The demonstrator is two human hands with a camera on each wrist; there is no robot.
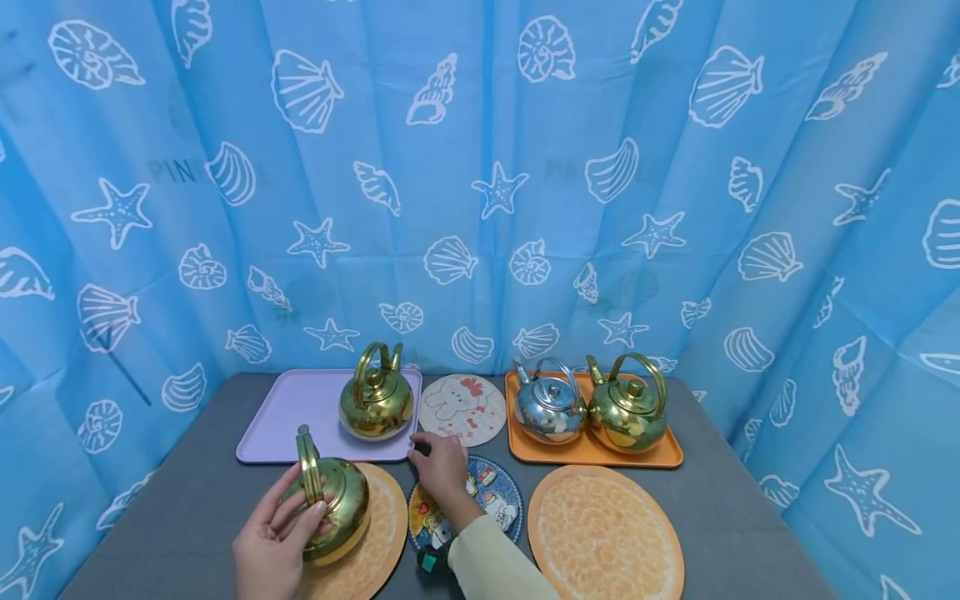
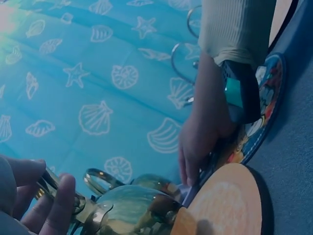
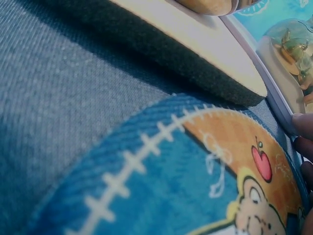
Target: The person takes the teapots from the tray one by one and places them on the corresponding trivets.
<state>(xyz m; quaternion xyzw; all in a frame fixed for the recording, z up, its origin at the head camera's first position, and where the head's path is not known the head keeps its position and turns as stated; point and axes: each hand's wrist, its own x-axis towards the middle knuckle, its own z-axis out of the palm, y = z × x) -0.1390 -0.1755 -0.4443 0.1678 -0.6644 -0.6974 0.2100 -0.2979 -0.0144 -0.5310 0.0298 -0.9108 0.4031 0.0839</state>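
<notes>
My left hand (image 1: 277,529) grips the upright handle of a gold kettle (image 1: 341,504), which stands over the left round, bread-patterned mat (image 1: 386,500). In the left wrist view, the fingers (image 2: 61,205) curl around that handle. My right hand (image 1: 442,467) reaches across the blue cartoon mat (image 1: 498,483) and pinches the near right corner of the lilac tray (image 1: 288,417). The right wrist view has its fingertips (image 3: 303,125) right at the tray's rim. Another gold kettle (image 1: 378,404) sits on the right part of this tray.
An orange tray (image 1: 525,450) at the back right bears a silver kettle (image 1: 550,408) and a gold kettle (image 1: 628,417). Between the trays lies a round rabbit-print mat (image 1: 461,408). A second bread-patterned mat (image 1: 607,533) lies at front right. Behind the grey table (image 1: 720,517) hangs a blue shell-print curtain (image 1: 480,208).
</notes>
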